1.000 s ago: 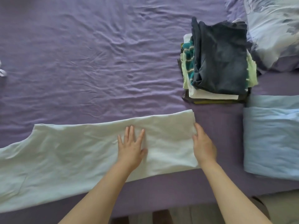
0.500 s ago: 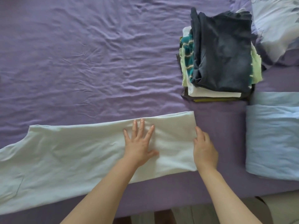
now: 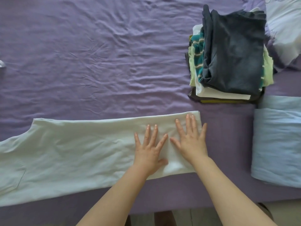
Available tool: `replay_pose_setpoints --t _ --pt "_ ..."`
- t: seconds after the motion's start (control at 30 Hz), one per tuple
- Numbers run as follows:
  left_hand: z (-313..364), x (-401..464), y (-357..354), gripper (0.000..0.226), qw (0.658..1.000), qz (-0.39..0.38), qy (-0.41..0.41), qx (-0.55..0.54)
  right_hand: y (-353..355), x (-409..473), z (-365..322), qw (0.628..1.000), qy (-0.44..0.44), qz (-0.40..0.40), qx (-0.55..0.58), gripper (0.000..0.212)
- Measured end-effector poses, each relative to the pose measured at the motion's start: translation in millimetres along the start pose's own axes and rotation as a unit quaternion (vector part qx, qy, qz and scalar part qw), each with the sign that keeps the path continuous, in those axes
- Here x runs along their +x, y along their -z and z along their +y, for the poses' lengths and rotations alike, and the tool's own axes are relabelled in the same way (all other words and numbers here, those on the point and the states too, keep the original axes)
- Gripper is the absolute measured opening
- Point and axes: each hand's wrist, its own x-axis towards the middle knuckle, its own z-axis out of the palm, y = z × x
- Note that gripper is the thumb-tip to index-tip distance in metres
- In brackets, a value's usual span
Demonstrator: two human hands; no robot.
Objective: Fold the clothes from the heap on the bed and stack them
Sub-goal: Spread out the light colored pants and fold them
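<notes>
Beyond the near edge of the bed (image 3: 97,46), a strip of floor shows at the bottom, too dim to make out. Both forearms enter from below. The left hand (image 3: 149,150) and right hand (image 3: 191,141) lie flat, side by side, fingers straight and spread, pressing down on the right end of a pale folded garment (image 3: 73,152); neither grips it. The right hand's fingertips reach almost to the garment's far right corner, and its little finger overhangs the right end onto the sheet. The garment runs along the near edge of the bed, its left end cut off by the frame, so its kind cannot be told. The purple sheet is wrinkled across the middle of the bed. A folded light blue cloth (image 3: 276,144) lies at the near right edge, partly cut off. Farther back, toward the far right corner, stands the stack of folded clothes (image 3: 231,59), a dark blue piece on top, lower layers showing only as edges. A patterned pillow (image 3: 285,30) is cut off at the far right corner. A small pale object (image 3: 2,64) at the left edge cannot be identified.
</notes>
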Motion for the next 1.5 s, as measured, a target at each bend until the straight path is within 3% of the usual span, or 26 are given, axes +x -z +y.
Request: replay_pose_setpoints --t 0.07,0.17,0.4,0.47,0.6,0.8,1.0,1.33,1.4,1.5 --pt "-4 -8 -6 0.104 1.0 0.001 0.029 -0.006 -5 -20 -4 0.997 0.063 0.043 0.016 0.078" --pt "-14 -20 -13 0.113 0.997 -0.01 0.071 -0.006 -20 -48 8 0.994 0.104 0.016 0.002 0.093" --pt "-42 -37 1 0.111 0.987 -0.049 0.136 -0.075 -19 -50 -13 0.994 -0.003 -0.086 -0.07 0.088" --pt "-56 -43 6 0.102 0.978 -0.05 0.171 -0.108 -9 -52 -39 0.995 -0.01 -0.093 -0.038 0.082" --pt "-107 -70 10 0.092 0.95 -0.019 0.268 -0.158 4 -46 -113 0.993 0.075 -0.095 0.007 0.075" --pt "-223 -114 0 0.097 0.944 -0.002 0.313 -0.104 20 -19 -234 0.981 0.162 -0.106 0.021 0.076" --pt "-306 -114 1 0.078 0.952 0.028 0.29 -0.09 21 17 -339 0.967 0.231 -0.104 -0.02 0.077" --pt "-363 -116 6 0.086 0.979 -0.04 0.146 -0.134 13 46 -398 0.983 0.098 -0.153 -0.039 0.091" --pt "-371 -129 7 0.078 0.983 -0.001 0.123 -0.133 16 37 -402 0.986 0.086 -0.131 -0.053 0.09" --pt "-394 -171 -2 0.06 0.964 0.128 0.126 -0.194 16 21 -429 0.988 0.102 -0.107 -0.038 0.084"
